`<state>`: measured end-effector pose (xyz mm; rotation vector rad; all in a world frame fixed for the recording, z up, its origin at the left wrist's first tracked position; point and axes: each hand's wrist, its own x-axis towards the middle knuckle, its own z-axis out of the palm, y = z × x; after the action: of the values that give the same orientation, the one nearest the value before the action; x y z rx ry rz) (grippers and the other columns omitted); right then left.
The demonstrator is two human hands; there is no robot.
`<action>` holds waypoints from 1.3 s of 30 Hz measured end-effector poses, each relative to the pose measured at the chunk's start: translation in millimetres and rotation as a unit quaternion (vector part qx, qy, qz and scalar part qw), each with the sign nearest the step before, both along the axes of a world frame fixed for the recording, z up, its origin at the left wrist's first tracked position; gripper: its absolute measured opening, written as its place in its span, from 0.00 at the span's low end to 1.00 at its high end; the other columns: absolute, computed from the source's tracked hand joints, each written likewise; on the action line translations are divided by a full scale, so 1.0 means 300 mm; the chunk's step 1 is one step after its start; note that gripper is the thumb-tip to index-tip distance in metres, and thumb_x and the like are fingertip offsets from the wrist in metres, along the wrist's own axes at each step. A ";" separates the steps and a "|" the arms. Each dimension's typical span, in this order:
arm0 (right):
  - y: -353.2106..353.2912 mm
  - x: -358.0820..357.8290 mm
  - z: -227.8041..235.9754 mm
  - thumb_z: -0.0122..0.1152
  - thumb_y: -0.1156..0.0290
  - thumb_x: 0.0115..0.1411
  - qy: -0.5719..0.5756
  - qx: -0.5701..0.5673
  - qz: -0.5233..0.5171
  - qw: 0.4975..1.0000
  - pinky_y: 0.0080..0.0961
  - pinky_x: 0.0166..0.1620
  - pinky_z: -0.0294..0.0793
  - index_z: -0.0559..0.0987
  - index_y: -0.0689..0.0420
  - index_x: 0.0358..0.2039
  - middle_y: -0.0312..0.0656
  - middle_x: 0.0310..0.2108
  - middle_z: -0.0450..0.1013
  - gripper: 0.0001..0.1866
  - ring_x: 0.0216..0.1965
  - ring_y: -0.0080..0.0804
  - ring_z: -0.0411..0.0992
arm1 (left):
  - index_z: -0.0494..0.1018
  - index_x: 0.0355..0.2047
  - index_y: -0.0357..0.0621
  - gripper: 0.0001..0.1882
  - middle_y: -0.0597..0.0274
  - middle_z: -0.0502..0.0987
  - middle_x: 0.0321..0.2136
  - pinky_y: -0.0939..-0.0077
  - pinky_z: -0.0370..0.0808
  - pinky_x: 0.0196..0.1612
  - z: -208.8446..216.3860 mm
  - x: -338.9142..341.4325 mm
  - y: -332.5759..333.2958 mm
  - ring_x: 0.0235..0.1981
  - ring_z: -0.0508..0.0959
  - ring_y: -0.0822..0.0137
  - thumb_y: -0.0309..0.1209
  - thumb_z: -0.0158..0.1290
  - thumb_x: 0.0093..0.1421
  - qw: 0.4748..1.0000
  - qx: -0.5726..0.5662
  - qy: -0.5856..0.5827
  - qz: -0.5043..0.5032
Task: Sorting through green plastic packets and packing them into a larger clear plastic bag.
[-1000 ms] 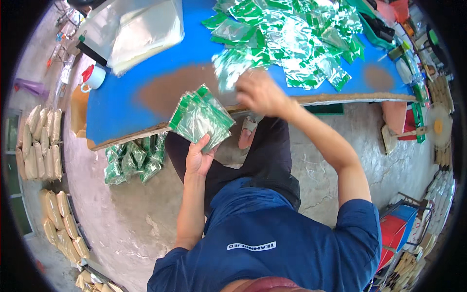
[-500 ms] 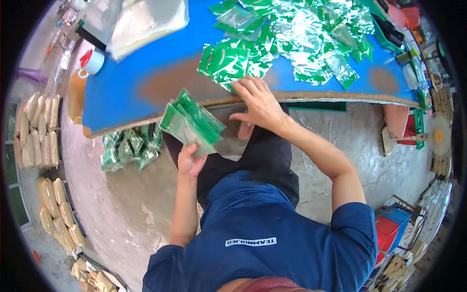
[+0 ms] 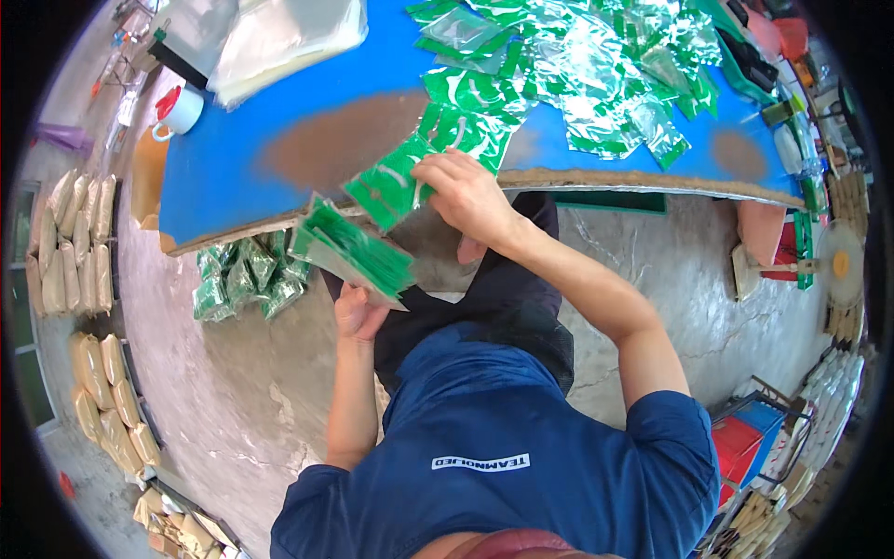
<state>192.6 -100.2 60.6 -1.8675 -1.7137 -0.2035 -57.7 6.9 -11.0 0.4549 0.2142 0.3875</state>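
Pinched by its lower end in my left hand (image 3: 361,312), a stack of green and clear plastic packets (image 3: 352,250) fans out just off the table's near edge. My right hand (image 3: 463,194) is closed on the edge of a single green packet (image 3: 389,184), which hangs over that edge to the upper right of the stack, apart from it. Behind my right hand, a few more green packets (image 3: 475,112) lie overlapping on the blue table (image 3: 233,182). A large heap of shiny green and silver packets (image 3: 596,74) spreads beyond them.
Large clear plastic sheets (image 3: 289,42) lie at the far left, near a white mug (image 3: 179,114) with a red top. Below the table, a bundle of filled green packets (image 3: 250,275) rests at left. A dark green tray (image 3: 745,56) stands far right, and a fan (image 3: 841,263) beyond.
My right hand has taken hold of a green packet and drawn it left and toward me, off the small pile. The stack in my left hand has shifted slightly left and down.
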 end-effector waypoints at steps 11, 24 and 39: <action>-0.060 -0.032 0.106 0.69 0.48 0.55 0.033 -0.001 -0.171 0.985 0.47 0.58 0.68 0.71 0.62 0.58 0.54 0.59 0.67 0.38 0.60 0.55 0.65 | 0.62 0.64 0.39 0.38 0.56 0.73 0.57 0.60 0.69 0.65 0.034 0.061 0.033 0.59 0.74 0.58 0.28 0.65 0.55 0.995 0.027 0.060 0.074; 0.128 0.036 0.094 0.59 0.50 0.66 0.340 0.001 -0.152 0.928 0.44 0.39 0.76 0.79 0.60 0.43 0.51 0.28 0.76 0.23 0.32 0.47 0.75 | 0.65 0.61 0.40 0.33 0.56 0.77 0.52 0.57 0.75 0.57 0.046 0.155 0.013 0.55 0.76 0.57 0.25 0.63 0.56 0.997 0.017 0.060 0.043; 0.053 -0.118 0.093 0.62 0.73 0.64 0.551 0.183 -0.088 0.809 0.27 0.44 0.74 0.76 0.60 0.48 0.39 0.37 0.77 0.12 0.38 0.28 0.74 | 0.61 0.67 0.42 0.36 0.50 0.59 0.69 0.27 0.39 0.70 0.081 0.108 0.005 0.72 0.50 0.44 0.33 0.59 0.59 0.991 -0.090 -0.100 -0.019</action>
<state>157.3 -84.3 88.4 -1.3575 -0.6264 0.4009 -25.3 8.4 13.2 0.2394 0.0452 0.3690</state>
